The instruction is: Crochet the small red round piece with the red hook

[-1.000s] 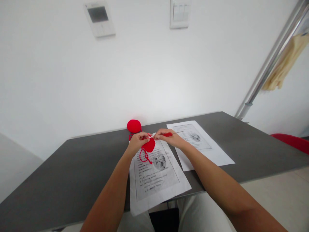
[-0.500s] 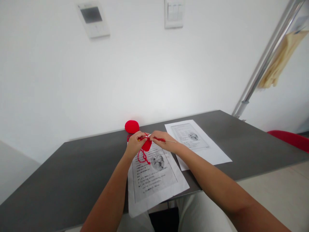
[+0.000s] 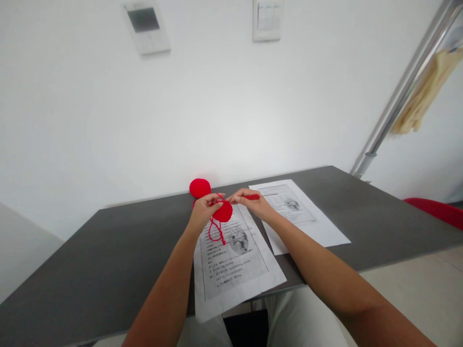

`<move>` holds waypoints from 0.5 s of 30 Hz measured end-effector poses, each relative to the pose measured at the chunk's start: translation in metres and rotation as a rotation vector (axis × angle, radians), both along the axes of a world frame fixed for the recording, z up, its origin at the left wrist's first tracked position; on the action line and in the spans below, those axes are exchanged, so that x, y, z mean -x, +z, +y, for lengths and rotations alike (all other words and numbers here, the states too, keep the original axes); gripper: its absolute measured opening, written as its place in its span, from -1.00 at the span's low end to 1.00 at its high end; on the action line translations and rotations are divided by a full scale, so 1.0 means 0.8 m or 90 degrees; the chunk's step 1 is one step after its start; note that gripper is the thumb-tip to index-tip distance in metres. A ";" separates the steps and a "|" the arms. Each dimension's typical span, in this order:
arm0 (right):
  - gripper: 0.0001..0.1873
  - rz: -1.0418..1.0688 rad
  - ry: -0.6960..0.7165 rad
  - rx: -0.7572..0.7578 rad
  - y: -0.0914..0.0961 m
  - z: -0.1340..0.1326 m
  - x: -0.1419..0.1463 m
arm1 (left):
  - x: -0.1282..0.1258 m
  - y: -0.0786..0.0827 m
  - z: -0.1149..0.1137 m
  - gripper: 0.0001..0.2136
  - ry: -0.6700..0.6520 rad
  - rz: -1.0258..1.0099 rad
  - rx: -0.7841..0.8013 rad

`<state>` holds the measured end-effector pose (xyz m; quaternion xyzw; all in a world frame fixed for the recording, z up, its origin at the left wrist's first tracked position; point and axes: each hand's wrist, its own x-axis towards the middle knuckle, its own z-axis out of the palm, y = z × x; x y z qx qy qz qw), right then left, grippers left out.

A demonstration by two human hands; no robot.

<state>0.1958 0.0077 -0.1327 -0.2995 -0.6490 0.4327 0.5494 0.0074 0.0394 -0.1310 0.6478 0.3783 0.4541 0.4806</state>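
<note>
Between thumb and fingers, my left hand (image 3: pixel 203 212) pinches a small round piece of red crochet work (image 3: pixel 223 212). A loop of red yarn (image 3: pixel 216 235) dangles below it, over the printed sheet. My right hand (image 3: pixel 251 201) is closed around a crochet hook with a red handle (image 3: pixel 252 197); its thin metal shaft sticks out to the right. The hook's tip is near the upper edge of the crochet piece, too small to see clearly. Behind my left hand a ball of red yarn (image 3: pixel 200 187) rests at the table's back edge.
A printed sheet (image 3: pixel 238 277) lies under my hands and hangs slightly over the front edge of the dark grey table (image 3: pixel 144 250). To the right lies a second printed sheet (image 3: pixel 318 226). Beyond the table's right side is a red chair (image 3: pixel 432 209). A white wall borders the back.
My right hand has moved slightly up and right, away from my left. More of the round crochet piece now shows, facing me. The hook has turned a little in my fingers.
</note>
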 end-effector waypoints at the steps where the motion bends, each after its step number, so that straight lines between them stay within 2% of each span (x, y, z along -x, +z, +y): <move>1: -0.74 0.017 0.005 0.017 0.000 0.000 0.000 | 0.000 0.001 -0.001 -0.70 -0.002 -0.005 0.004; 10: -0.77 0.117 0.033 0.052 -0.010 0.002 0.006 | 0.003 0.006 -0.004 -0.74 -0.022 -0.056 0.026; 15: -0.76 0.098 0.050 0.050 -0.008 0.002 0.003 | 0.003 0.007 -0.005 -0.75 -0.039 -0.073 0.056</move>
